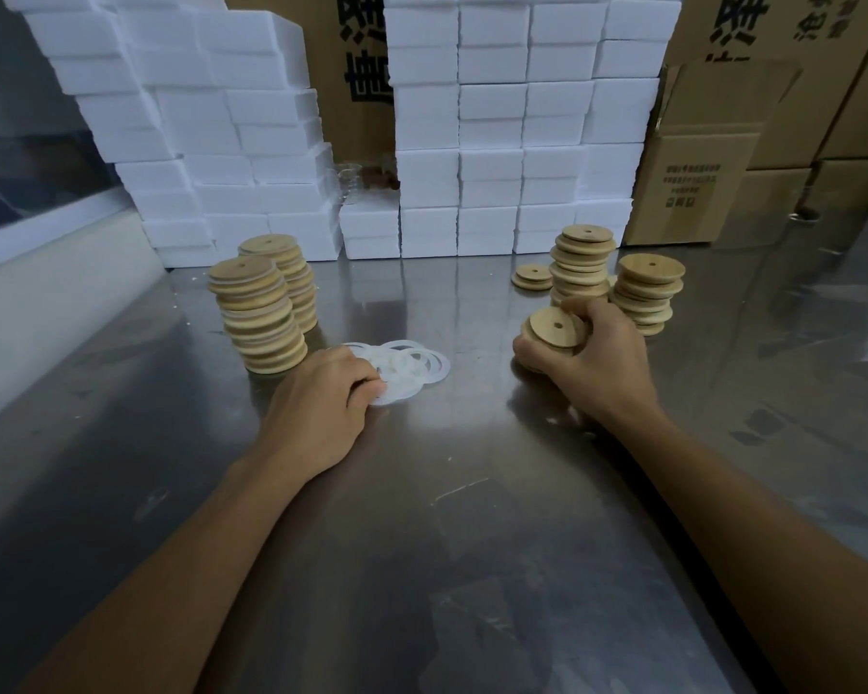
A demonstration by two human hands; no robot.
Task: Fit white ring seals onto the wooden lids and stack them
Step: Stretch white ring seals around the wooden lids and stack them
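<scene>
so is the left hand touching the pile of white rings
Touching. The head view shows the left hand with curled fingertips resting on the near edge of the white rings, no gap visible.

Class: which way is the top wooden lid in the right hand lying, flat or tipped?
Tipped. The top wooden lid, gripped by the right hand, leans with its round face and center hole turned toward the camera, unlike the flat lids in the stacks.

Bare forearms, left hand (317, 413) & right hand (597, 363); no sleeves, gloves, jewellery in view.

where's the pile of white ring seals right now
The white ring seals lie mid-table in the head view, under the left hand's fingertips, just right of the near left lid stack.
</scene>
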